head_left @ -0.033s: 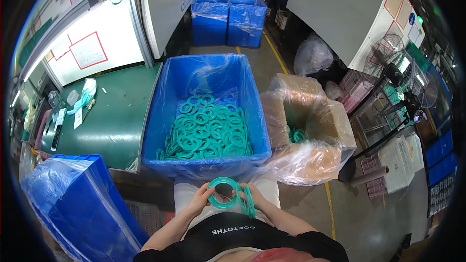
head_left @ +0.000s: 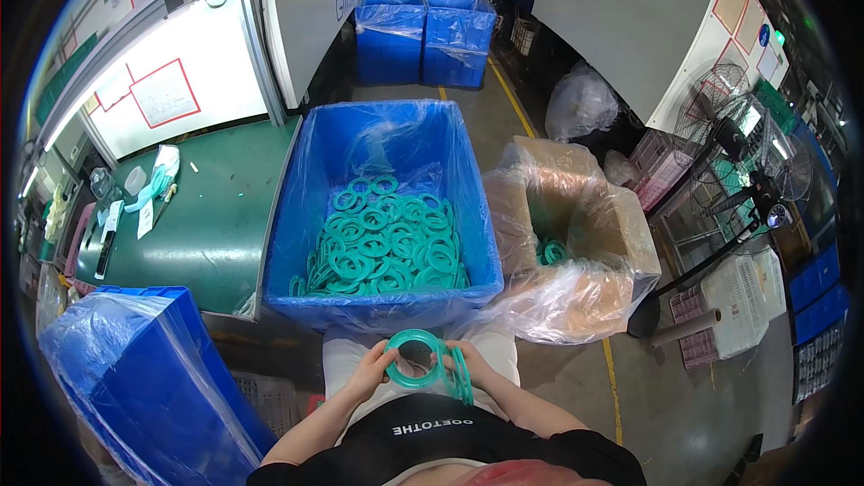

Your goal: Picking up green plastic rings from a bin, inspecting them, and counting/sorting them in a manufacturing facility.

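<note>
Nothing is visibly shifting since the earlier frame: before the blue bin (head_left: 382, 308), the left hand (head_left: 367, 373) is pinching the green ring (head_left: 414, 336) by its left rim, and the right hand (head_left: 473, 362), fingers half hidden, is holding extra rings (head_left: 463, 380). Each is probably feeling light and stiff, suiting rim grips.

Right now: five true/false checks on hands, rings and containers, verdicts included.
1. The left hand holds a green ring. True.
2. The right hand is empty. False: it holds more green rings.
3. The cardboard box stands right of the large blue bin. True.
4. The large blue bin is empty. False: a pile of rings lies in it.
5. Plastic film drapes over the cardboard box. True.
</note>
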{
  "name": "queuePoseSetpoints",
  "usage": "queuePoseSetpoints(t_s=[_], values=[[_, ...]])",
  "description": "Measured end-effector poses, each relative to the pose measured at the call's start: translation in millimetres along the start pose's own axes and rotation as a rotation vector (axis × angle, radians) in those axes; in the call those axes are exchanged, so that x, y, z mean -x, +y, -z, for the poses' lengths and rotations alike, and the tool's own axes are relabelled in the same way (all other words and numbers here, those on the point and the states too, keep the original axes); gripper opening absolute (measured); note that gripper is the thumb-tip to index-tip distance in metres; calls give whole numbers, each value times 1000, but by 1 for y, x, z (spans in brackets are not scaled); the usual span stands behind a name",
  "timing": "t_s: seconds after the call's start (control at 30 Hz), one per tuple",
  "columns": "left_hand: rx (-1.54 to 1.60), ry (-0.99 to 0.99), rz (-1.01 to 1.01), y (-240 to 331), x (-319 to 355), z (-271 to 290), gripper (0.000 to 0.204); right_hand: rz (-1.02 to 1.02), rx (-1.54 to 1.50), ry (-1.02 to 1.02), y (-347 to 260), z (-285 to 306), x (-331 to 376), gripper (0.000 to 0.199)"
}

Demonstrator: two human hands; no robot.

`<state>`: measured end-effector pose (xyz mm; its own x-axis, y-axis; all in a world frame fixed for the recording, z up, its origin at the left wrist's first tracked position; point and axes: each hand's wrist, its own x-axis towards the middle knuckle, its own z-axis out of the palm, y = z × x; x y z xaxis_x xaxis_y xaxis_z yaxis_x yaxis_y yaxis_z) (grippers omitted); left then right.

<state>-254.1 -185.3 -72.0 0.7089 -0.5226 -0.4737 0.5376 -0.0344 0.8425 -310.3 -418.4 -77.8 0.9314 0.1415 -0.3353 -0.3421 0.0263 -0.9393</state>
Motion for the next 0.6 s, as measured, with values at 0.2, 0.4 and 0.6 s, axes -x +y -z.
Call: queuePoseSetpoints(t_s=[0.2, 0.4, 0.6], values=[[-915, 277, -429, 13, 1, -1, 18, -39, -5, -50, -23, -2, -2, 22], [-917, 349, -688, 7, -24, 5, 16, -5, -89, -19, -14, 1, -6, 23], [130, 67, -168, 37, -11, 2, 18, 180, -283, 274, -23, 99, -16, 26]])
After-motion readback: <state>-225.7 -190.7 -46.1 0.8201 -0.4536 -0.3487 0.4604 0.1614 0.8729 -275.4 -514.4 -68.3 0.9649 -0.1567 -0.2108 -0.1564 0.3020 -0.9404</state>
